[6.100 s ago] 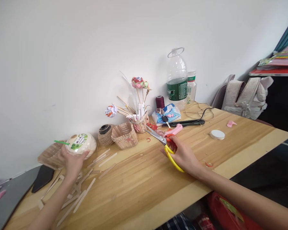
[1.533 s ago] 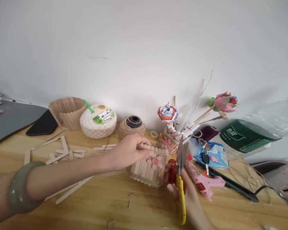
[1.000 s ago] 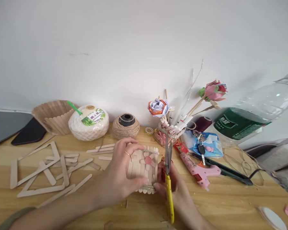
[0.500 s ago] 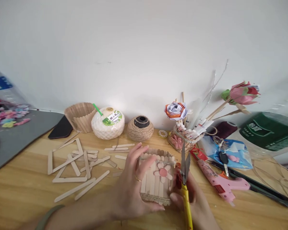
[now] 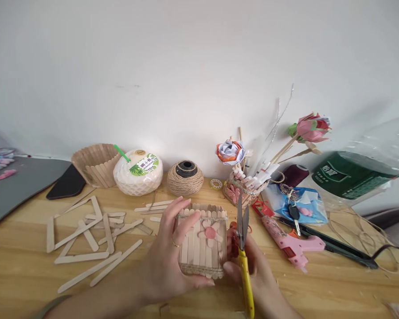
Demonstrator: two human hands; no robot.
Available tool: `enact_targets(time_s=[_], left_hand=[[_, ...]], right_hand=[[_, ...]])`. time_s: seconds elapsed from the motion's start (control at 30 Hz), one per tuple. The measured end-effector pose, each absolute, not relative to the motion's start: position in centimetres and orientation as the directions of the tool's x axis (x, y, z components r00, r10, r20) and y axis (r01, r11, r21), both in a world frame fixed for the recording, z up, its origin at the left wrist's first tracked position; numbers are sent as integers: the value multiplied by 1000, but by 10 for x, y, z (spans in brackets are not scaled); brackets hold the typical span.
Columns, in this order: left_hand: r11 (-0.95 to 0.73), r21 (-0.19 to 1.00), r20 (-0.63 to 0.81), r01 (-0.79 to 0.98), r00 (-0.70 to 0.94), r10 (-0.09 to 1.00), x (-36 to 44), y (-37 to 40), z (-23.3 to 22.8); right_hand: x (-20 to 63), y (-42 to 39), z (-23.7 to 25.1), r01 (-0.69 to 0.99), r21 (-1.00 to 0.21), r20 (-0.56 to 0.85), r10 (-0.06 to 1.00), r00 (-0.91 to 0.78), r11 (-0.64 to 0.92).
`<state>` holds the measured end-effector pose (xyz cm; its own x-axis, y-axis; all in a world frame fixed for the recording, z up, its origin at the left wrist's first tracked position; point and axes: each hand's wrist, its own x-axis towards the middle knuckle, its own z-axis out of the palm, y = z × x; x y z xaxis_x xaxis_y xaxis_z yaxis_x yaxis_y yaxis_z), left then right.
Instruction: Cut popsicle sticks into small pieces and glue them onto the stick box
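My left hand [image 5: 174, 241] is wrapped round a small popsicle-stick box [image 5: 197, 250], fingers over its top edge and thumb under the lower front. The box has twine bands near its top and bottom, and a stick flower [image 5: 210, 233] with a pink centre on its front. At the box's right side, my right hand [image 5: 249, 270] is closed on scissors [image 5: 245, 277] with a yellow handle. Their blades point up and stand slightly apart. Part of the right fingers is hidden behind the scissors.
Loose popsicle sticks [image 5: 99, 268] lie at left. Behind stand a stick basket [image 5: 101, 166], a white coconut [image 5: 138, 179] with a green straw, a twine ball [image 5: 185, 181] and a decorated flower holder [image 5: 232, 192]. A pink glue gun [image 5: 295, 248] and a large bottle [image 5: 346, 175] are at right.
The view has swung slightly to the right, so everything appears farther left. Both hands keep their hold on the box and the scissors, and the box has tilted a little.
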<state>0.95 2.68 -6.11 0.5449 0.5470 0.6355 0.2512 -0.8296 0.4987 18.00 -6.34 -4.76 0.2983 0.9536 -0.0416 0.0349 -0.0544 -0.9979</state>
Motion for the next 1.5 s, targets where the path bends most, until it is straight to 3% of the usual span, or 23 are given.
enact_targets(time_s=[0.37, 0.6, 0.77, 0.97, 1.07, 1.17, 1.23, 1.4, 1.5], left_hand=[[-827, 498, 623, 263, 555, 551, 7, 28, -60], [-825, 494, 636, 276, 532, 559, 7, 29, -59], [-829, 494, 653, 261, 518, 552, 6, 31, -59], [-884, 413, 718, 221, 518, 465, 7, 27, -57], [-886, 407, 720, 223, 519, 461, 7, 26, -58], [-840, 486, 697, 242, 472, 539, 6, 28, -60], [-802, 549, 699, 236, 396, 596, 6, 31, -62], [-736, 660, 701, 153, 229, 676, 6, 36, -65], [-721, 677, 698, 148, 179, 693, 8, 37, -63]], right_hand=[[188, -63, -51, 32, -998, -41, 981, 192, -48], [194, -65, -50, 201, -979, 19, 970, 243, -31], [189, -64, -47, 101, -992, -43, 959, 282, -74], [178, -61, -41, 1, -997, -76, 964, 253, -78], [183, -60, -36, 87, -994, -36, 952, 304, -65], [205, -60, -27, 248, -969, 75, 936, 343, -13], [225, -58, -20, 389, -921, 117, 956, 269, 4], [262, -52, -16, 702, -708, 15, 993, 117, -72], [264, -49, -20, 830, -546, -16, 992, 124, -112]])
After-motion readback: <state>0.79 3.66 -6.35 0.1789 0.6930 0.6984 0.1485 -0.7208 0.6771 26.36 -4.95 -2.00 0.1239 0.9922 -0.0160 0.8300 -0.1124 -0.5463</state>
